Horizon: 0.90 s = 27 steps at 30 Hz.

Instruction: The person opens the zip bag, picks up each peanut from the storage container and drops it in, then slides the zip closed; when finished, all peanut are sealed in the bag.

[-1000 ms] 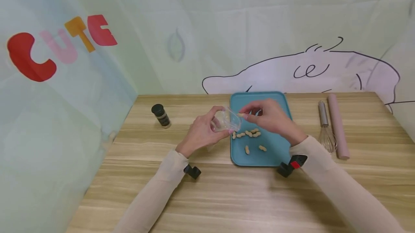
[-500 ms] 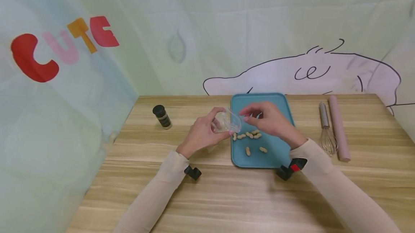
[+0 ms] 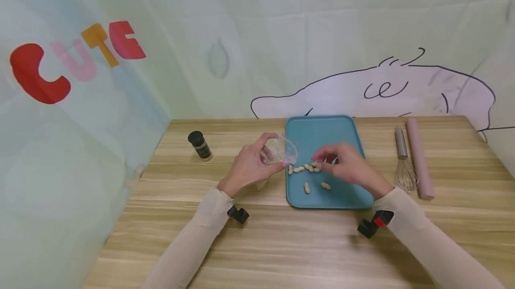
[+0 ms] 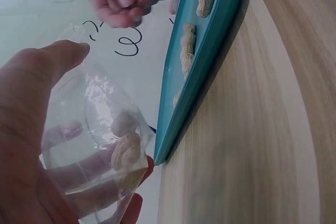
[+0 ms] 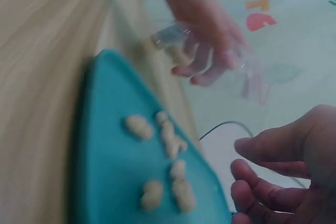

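We find the left hand gripping a clear plastic bag, which overlaps the left edge of the blue tray in the head view; peanuts inside the bag show through its film. We note the right hand over the tray, its grip released, thumb and loosely bent fingers apart. We record a row of peanuts running from the tray's left edge inward, and two separate peanuts nearer its front edge. We place a whisk and pink rolling pin right of the tray, a black-capped shaker left of it.
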Motion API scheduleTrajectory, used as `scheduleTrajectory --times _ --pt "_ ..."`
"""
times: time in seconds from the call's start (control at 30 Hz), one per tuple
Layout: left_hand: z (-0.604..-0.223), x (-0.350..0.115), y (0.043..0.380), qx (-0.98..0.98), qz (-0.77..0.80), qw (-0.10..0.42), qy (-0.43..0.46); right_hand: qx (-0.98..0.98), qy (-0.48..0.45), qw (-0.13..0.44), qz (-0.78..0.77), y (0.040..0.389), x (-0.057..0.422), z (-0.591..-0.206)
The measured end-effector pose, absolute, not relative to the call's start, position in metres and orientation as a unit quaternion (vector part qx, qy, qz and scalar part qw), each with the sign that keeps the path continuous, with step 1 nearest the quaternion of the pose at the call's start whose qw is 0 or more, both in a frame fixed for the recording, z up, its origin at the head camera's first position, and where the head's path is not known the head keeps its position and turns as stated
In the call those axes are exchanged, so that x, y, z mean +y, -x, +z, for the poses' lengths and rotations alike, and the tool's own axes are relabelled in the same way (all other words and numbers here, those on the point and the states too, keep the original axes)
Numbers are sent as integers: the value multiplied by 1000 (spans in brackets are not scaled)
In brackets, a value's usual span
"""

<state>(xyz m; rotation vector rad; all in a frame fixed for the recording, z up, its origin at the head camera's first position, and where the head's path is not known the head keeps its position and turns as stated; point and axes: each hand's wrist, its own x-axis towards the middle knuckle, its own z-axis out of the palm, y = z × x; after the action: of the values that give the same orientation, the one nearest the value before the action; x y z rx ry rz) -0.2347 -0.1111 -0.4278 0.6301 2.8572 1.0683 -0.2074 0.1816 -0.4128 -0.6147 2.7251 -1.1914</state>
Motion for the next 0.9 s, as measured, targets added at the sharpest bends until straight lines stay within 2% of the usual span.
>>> scheduleTrajectory --times 0.33,0.9 --pt "-426 -107 236 918 339 17 -203 906 237 102 -335 192 200 -442" --pt "-432 -110 234 919 336 24 -204 912 215 67 -344 188 198 -450"
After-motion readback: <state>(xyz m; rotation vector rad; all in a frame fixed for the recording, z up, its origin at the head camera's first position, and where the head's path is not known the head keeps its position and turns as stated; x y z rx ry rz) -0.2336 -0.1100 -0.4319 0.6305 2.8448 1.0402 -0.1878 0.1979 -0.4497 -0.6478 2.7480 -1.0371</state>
